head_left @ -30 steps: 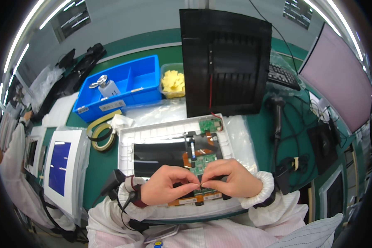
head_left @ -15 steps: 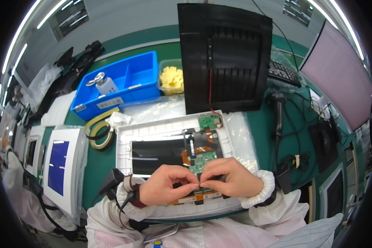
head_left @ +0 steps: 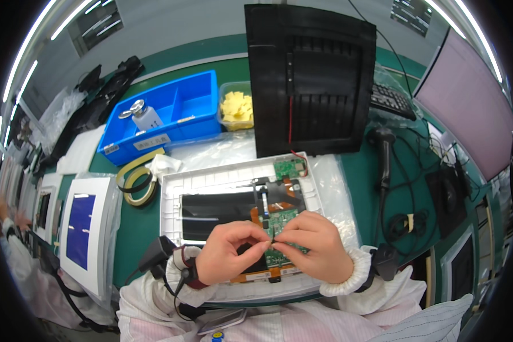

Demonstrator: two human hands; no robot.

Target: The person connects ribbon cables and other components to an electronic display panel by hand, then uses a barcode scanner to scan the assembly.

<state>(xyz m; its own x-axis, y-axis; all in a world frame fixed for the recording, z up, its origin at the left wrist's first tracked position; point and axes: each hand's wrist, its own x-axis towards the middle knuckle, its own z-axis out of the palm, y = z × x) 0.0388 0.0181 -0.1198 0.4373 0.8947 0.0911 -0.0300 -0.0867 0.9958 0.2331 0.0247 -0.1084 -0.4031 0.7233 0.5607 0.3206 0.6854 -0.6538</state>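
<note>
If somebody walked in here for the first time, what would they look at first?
Probably the big black panel standing at the back, right of the middle, with a red wire running down it. Next, the bright blue bin to its left, with a white bottle in its left compartment. Then, nearer the person, the left hand and right hand, close together over a green circuit board in a white frame.
</note>
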